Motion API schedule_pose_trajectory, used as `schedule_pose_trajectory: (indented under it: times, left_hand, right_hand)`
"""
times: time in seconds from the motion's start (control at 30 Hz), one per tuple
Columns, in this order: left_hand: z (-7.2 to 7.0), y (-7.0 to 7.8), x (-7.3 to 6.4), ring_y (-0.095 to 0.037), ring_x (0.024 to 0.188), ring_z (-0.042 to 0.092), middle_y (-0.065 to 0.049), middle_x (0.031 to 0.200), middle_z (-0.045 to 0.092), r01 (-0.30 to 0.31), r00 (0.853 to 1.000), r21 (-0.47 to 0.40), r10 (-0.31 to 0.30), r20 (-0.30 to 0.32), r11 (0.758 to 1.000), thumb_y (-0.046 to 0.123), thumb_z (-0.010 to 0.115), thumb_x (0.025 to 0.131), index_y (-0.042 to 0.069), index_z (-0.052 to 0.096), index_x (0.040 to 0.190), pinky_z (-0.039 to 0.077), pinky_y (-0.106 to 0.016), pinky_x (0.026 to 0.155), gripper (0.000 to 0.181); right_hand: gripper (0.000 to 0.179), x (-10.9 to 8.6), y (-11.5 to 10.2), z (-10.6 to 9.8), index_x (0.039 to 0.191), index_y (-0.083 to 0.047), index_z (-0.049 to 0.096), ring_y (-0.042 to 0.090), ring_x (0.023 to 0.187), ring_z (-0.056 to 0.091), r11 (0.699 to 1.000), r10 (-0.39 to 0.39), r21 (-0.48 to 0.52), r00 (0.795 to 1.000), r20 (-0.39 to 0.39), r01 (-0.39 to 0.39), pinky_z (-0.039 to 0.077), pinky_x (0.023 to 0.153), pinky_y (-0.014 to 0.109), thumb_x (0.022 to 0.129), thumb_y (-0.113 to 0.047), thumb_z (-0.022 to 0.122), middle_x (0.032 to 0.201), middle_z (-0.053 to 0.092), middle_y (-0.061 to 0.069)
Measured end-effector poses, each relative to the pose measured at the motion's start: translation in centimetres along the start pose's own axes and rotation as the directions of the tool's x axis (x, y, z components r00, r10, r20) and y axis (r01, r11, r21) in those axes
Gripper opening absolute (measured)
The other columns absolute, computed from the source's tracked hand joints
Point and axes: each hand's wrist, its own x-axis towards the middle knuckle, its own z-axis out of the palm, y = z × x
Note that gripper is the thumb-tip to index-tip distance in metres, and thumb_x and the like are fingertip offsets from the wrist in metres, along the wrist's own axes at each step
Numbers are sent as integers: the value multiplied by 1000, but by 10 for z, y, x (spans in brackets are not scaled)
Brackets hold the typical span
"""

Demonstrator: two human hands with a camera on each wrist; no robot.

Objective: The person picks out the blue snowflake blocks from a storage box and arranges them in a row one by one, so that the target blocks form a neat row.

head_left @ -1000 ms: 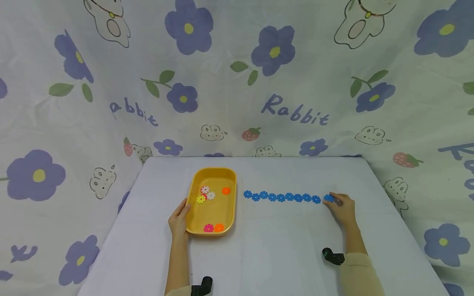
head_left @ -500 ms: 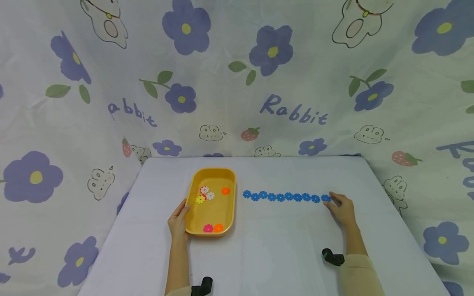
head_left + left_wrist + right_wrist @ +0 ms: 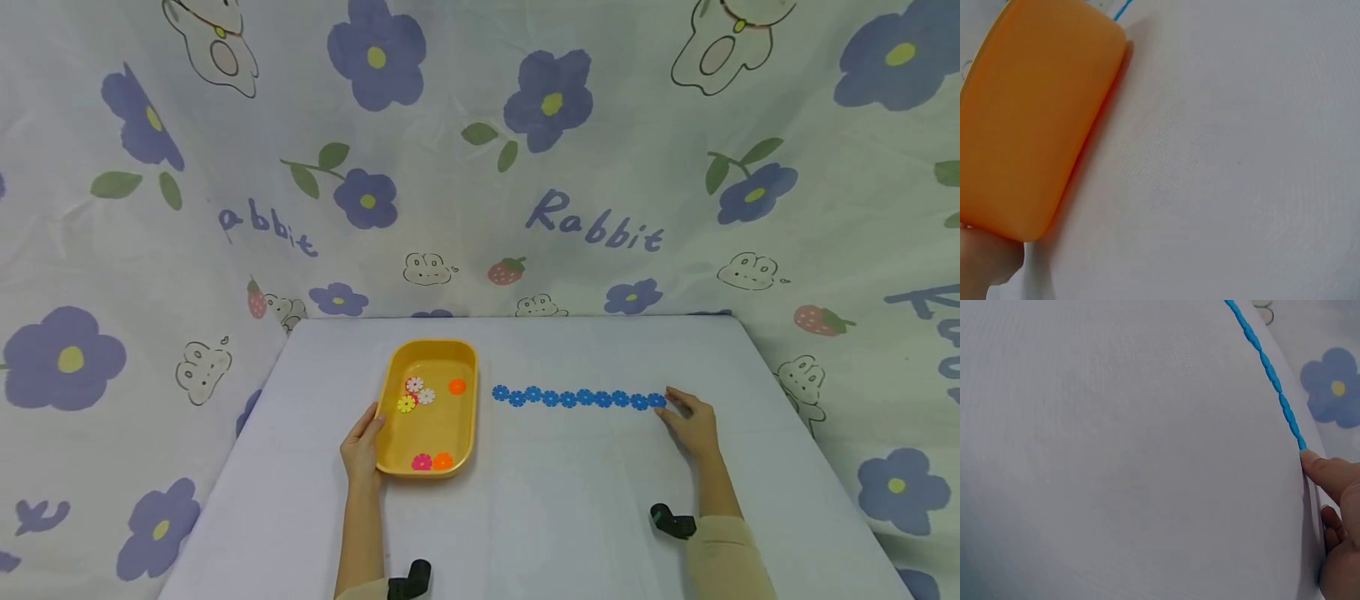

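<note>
A row of several blue flower-shaped plastic discs (image 3: pixel 567 400) runs across the table to the right of the tray. My right hand (image 3: pixel 693 423) pinches the disc at the right end (image 3: pixel 657 401) between thumb and finger, right against its neighbour. In the right wrist view, the thumb of the right hand (image 3: pixel 1335 478) meets the end of the blue line of discs (image 3: pixel 1272 374), seen edge-on. My left hand (image 3: pixel 362 447) grips the left side of a yellow tray (image 3: pixel 438 429). The left wrist view shows the tray's outer wall (image 3: pixel 1035 112) tilted above part of that hand (image 3: pixel 988 262).
Inside the tray lie loose discs: white (image 3: pixel 427 397), yellow (image 3: pixel 407 404), orange (image 3: pixel 457 387) and pink (image 3: pixel 422 462). A white cloth covers the table (image 3: pixel 570 517). Behind it hangs a curtain (image 3: pixel 450 192) with flowers and rabbits.
My right hand has brought its blue disc left, closing the small gap to the end of the row. The left hand and tray have stayed in place.
</note>
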Motion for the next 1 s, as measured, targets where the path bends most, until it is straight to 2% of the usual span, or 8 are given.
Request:
schedule_pose_trajectory:
  times: [0.17, 0.27, 0.5, 0.67, 0.83, 1.0]
  left_hand:
    - [-1, -1, 1, -7, 113, 53, 19, 100, 67, -4, 1000, 16, 4, -3, 1000, 10, 68, 86, 14, 68, 116, 46, -19, 95, 31]
    - [-1, -1, 1, -6, 112, 53, 18, 104, 67, -12, 1000, 23, 12, 2, 1000, 11, 68, 86, 13, 67, 119, 46, -18, 94, 33]
    - [-1, -2, 1, -4, 107, 55, 16, 106, 67, -11, 1000, 17, 11, 0, 1000, 10, 68, 86, 10, 65, 121, 45, -23, 97, 35]
    - [-2, -2, 1, -7, 110, 55, 15, 106, 67, -4, 1000, -6, 4, 7, 1000, 10, 68, 86, 10, 64, 121, 44, -26, 99, 35]
    - [-1, -3, 2, -9, 115, 53, 17, 102, 67, -1, 1000, 0, 1, 4, 1000, 11, 68, 86, 8, 63, 122, 45, -21, 97, 36]
    - [-1, -2, 2, -9, 115, 52, 15, 107, 66, -1, 1000, 13, 1, 3, 1000, 13, 68, 86, 8, 63, 123, 45, -19, 95, 38]
  right_hand:
    - [43, 0, 1, 1, 124, 7, 55, 48, 123, 41, 997, -55, -51, 997, 55, 57, 32, 103, 59, 84, -3, 66, 128, 51, 28]
    - [40, 0, 0, 2, 124, 5, 56, 47, 124, 40, 996, -25, -85, 998, 59, 30, 31, 104, 60, 86, -5, 64, 129, 52, 27]
    - [42, -3, -3, 1, 125, 7, 55, 47, 126, 38, 999, 15, -42, 999, 41, -13, 27, 105, 62, 85, -4, 65, 123, 56, 29]
    - [44, -4, -1, 2, 126, 6, 54, 45, 126, 39, 998, 49, -41, 998, 33, -48, 27, 106, 60, 86, -7, 66, 123, 56, 27]
    - [44, -5, -1, 2, 126, 5, 54, 44, 126, 39, 997, 71, -42, 997, 20, -70, 26, 107, 59, 85, -8, 67, 123, 57, 27]
    - [46, -7, -3, 1, 127, 6, 52, 44, 128, 37, 996, 74, -53, 997, 19, -73, 25, 108, 59, 85, -9, 66, 125, 56, 27]
